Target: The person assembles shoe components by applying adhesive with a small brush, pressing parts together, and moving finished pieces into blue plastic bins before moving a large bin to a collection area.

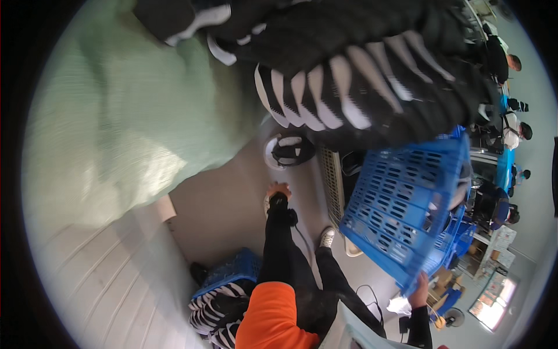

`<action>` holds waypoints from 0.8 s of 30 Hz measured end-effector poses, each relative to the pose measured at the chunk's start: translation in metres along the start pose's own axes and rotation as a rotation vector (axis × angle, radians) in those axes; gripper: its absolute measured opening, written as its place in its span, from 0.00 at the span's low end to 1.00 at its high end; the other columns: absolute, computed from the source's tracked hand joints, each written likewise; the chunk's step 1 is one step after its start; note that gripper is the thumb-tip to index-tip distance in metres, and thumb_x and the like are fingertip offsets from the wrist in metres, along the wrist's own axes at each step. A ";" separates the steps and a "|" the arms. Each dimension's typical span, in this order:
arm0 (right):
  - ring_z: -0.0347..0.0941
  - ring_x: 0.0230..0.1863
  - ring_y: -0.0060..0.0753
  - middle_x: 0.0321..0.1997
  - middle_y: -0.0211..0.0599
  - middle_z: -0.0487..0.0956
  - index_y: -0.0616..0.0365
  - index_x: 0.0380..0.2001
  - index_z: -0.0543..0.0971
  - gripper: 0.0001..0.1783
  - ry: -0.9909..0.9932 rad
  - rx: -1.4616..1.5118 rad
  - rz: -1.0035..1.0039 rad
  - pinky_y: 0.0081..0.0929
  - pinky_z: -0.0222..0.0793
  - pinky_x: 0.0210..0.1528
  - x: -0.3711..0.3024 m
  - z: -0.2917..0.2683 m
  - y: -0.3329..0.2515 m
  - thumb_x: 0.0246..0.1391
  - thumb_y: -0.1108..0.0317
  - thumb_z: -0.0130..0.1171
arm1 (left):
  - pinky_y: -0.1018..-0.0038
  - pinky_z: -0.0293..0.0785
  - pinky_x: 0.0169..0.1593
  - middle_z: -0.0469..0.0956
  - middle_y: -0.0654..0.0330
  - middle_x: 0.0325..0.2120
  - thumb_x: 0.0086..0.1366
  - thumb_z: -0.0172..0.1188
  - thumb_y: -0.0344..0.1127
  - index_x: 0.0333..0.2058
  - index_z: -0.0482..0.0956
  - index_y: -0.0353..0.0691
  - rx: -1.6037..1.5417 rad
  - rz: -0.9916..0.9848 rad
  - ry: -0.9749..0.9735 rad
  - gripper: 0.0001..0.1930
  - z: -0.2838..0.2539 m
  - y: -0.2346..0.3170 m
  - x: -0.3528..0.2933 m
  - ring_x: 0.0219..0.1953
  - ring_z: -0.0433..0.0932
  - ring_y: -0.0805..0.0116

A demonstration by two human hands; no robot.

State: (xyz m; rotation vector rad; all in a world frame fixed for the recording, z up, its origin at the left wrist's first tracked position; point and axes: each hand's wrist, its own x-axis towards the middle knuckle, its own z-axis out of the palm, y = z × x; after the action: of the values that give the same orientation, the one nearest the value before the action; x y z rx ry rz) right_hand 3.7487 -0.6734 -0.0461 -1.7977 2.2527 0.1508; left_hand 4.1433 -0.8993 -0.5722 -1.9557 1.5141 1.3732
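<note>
My right hand [419, 291] grips the rim of a blue plastic basket [395, 215] with slotted walls. The basket is tilted, its wall facing me. Grey and dark items show in part behind its rim. My left hand [279, 189] hangs low over the floor, fingers apart and nothing in them. Ahead of it lies a black-and-white shoe-like piece [290, 150], beside a round white object. Above the basket, a long row of black-and-white shoe pieces [343, 87] is stacked closely together, partly against the basket's upper edge.
A large pale green sheet or sack [128, 116] fills the upper left. Low on the left, another blue basket [235, 270] stands near more black-and-white pieces [218, 308]. A beige crate [332, 180] stands left of the tilted basket. Several people work at tables on the far right.
</note>
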 end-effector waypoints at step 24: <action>0.78 0.54 0.54 0.50 0.45 0.84 0.56 0.42 0.86 0.21 -0.263 -0.039 -0.070 0.45 0.71 0.59 0.029 -0.014 -0.024 0.39 0.65 0.71 | 0.64 0.75 0.39 0.77 0.60 0.30 0.47 0.79 0.30 0.31 0.74 0.40 -0.834 0.285 0.699 0.20 0.049 -0.008 0.067 0.33 0.78 0.58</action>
State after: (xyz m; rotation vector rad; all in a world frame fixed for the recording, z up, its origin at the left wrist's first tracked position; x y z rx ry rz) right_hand 3.7645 -0.7100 -0.0379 -1.7574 2.0153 0.3957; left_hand 4.1251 -0.8993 -0.6531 -3.0759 1.6984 1.7324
